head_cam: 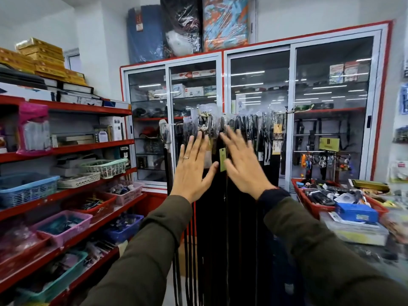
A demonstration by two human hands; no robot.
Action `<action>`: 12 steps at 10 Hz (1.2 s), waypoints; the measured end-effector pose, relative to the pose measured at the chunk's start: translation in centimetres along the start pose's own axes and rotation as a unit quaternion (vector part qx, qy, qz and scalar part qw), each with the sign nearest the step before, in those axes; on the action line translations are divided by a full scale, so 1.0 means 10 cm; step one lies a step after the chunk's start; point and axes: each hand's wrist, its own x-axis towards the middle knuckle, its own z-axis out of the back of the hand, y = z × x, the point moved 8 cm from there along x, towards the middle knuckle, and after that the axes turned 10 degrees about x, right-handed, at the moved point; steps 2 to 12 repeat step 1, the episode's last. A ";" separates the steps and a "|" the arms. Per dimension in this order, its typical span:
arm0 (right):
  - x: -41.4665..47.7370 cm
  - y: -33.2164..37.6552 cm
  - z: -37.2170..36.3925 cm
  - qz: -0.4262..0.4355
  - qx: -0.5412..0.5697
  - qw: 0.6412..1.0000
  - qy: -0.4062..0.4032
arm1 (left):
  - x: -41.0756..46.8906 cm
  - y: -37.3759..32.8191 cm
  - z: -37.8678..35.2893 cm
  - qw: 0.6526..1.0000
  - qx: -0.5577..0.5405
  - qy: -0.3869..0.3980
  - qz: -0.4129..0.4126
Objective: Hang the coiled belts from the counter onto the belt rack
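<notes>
Two olive-green jacket sleeves (141,250) reach in from 6 o'clock, nearest the camera, toward the middle of the view. Behind them, from 10 to 3 o'clock, stands the red-framed glass-door display cabinet (256,102), with plastic-wrapped bundles (187,25) stacked on its top at 12 o'clock. Red metal shelving (66,149) runs from 9 to 7 o'clock and carries plastic baskets and boxed goods. At centre, the long black belts (220,228) hang side by side in front of the cabinet from the belt rack (231,120), their buckle ends in clear plastic wrapping at the top and their straps falling toward 6 o'clock. At 4 o'clock lies the cluttered counter (357,235) with red plastic trays (313,206) of small goods and a blue box (355,212); no coiled belt can be made out there. The left hand (194,166), wearing a ring, is spread flat, fingers extended, lying against the hanging belts and grasping nothing. The right hand (242,164), motion-blurred, is likewise flat and splayed over the belts, empty. Between the hands hangs a small green paper tag (223,159).
</notes>
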 end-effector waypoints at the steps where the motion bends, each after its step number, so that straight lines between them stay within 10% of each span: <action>1: -0.25 -0.05 0.74 -0.031 0.059 0.989 -0.129 | -0.02 -0.18 0.12 1.000 -0.006 -0.022 -0.016; 12: -0.25 -0.05 0.74 -0.031 0.059 0.989 -0.129 | -0.02 -0.18 0.12 1.000 -0.006 -0.022 -0.016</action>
